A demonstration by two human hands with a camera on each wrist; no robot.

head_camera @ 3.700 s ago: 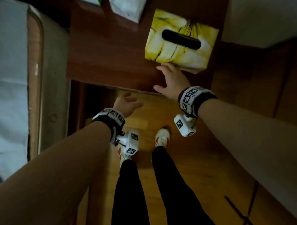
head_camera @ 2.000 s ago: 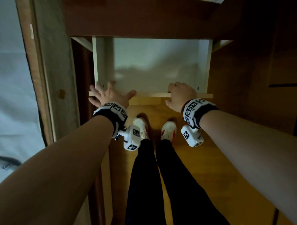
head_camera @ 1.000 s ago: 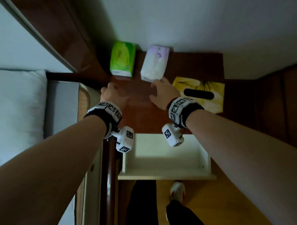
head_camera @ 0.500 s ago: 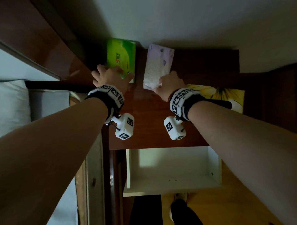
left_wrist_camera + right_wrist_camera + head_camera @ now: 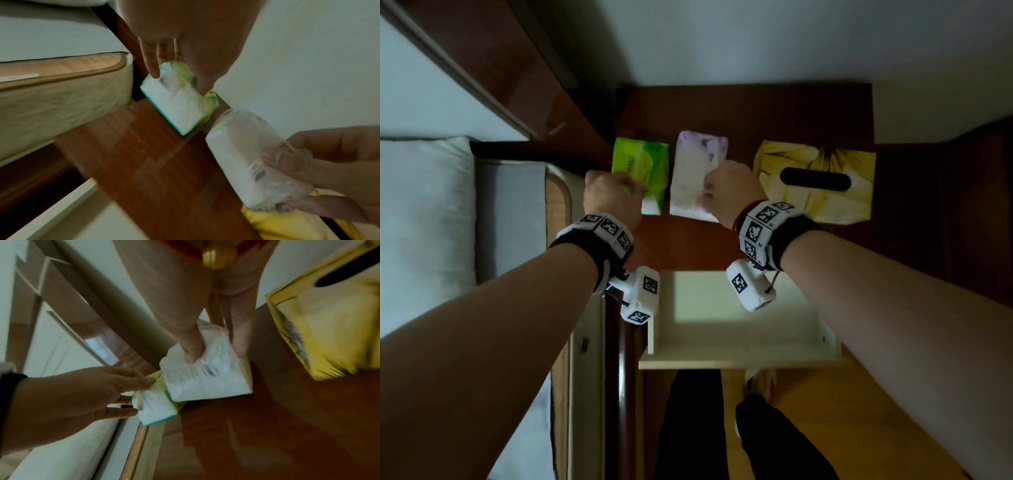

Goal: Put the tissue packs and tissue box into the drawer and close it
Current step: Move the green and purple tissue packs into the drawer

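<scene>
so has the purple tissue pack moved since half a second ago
Yes. The purple tissue pack, pinched by the right hand, has come from near the wall edge of the nightstand top toward its front edge, nearer the open drawer.

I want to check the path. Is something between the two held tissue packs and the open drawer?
Nothing visible. The left hand grips the green pack, the right hand the white pack. Only bare tabletop lies between them and the open drawer, which looks empty.
</scene>
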